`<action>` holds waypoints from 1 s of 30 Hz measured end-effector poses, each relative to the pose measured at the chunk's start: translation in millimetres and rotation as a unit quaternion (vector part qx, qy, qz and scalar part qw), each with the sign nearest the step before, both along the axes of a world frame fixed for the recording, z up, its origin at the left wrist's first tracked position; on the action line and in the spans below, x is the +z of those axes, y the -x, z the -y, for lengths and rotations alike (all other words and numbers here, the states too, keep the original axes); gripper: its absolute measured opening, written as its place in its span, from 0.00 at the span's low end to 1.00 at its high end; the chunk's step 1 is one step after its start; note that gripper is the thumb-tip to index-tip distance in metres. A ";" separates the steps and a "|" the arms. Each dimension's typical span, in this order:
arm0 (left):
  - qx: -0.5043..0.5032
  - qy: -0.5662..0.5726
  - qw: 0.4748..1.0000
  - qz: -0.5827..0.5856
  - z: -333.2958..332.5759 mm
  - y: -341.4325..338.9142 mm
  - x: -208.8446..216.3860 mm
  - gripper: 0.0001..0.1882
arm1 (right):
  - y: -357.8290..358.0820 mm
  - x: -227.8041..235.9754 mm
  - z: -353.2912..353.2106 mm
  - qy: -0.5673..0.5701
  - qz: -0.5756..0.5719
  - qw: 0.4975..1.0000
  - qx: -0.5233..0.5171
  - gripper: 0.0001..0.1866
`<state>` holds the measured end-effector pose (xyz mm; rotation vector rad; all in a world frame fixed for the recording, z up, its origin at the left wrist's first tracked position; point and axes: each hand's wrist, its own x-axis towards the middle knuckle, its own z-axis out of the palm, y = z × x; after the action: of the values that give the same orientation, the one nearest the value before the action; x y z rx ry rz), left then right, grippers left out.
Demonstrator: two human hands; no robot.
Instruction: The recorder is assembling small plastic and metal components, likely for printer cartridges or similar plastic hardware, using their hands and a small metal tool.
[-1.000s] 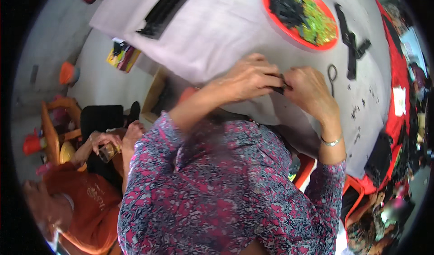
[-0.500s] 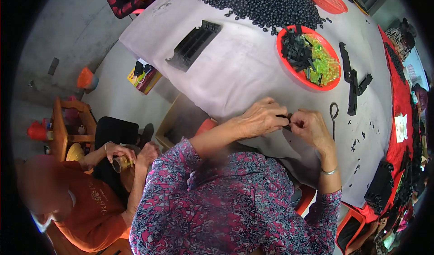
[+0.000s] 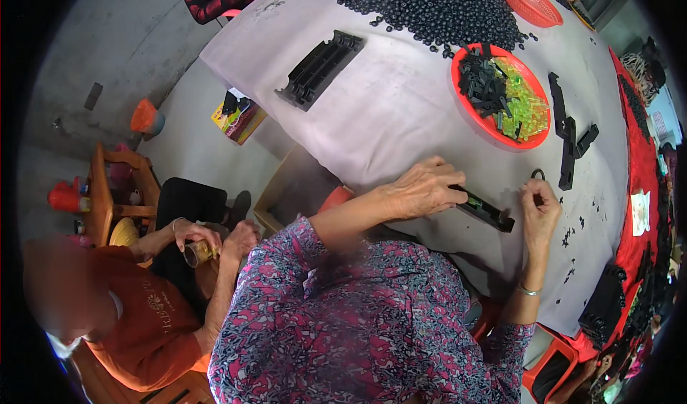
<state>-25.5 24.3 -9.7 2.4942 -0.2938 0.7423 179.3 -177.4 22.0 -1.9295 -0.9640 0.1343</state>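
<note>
My left hand [image 3: 427,189] is closed on one end of a narrow black plastic channel [image 3: 488,213], held tilted over the cloth. Something green shows inside the channel near my fingertips, too small to name. To the right of the channel's far end, my right hand [image 3: 540,205] has its fingers curled in a pinch over the shaft of a thin ring-ended tool [image 3: 537,173]. Only the tool's dark ring shows; my hand hides the rest. Beyond my hands stands a red bowl [image 3: 456,93] of small black plastic pieces [image 3: 481,82] and yellow-green clear pieces [image 3: 521,107].
A ribbed black plastic part [image 3: 322,67] lies far left on the pale cloth [image 3: 390,96]. Black beads [image 3: 429,7] are heaped at the back beside a red basket [image 3: 531,2]. Black bars [image 3: 567,146] and tiny black bits [image 3: 572,236] lie right. A person [image 3: 154,304] sits left.
My right hand has left the black channel and moved right to the ring-ended tool. The channel is now in plain sight, held by my left hand alone. The view has shifted slightly.
</note>
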 end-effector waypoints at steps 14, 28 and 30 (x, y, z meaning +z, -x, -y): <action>0.027 -0.028 0.999 -0.036 0.9 -4.9 9.7 0.13 | 52.7 12.3 13.1 -0.017 -0.089 0.996 -0.002 0.07; 0.033 -0.009 0.999 -0.032 4.8 -5.5 10.5 0.12 | 91.7 25.7 6.2 0.129 0.026 0.990 0.058 0.22; 0.032 -0.003 0.999 -0.031 4.3 -5.6 10.1 0.12 | 95.4 25.6 4.6 0.130 0.008 0.990 0.054 0.21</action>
<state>-19.9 19.9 0.4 2.5375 -0.1952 0.6876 83.8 -181.9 47.6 -2.1171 -1.1074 0.3221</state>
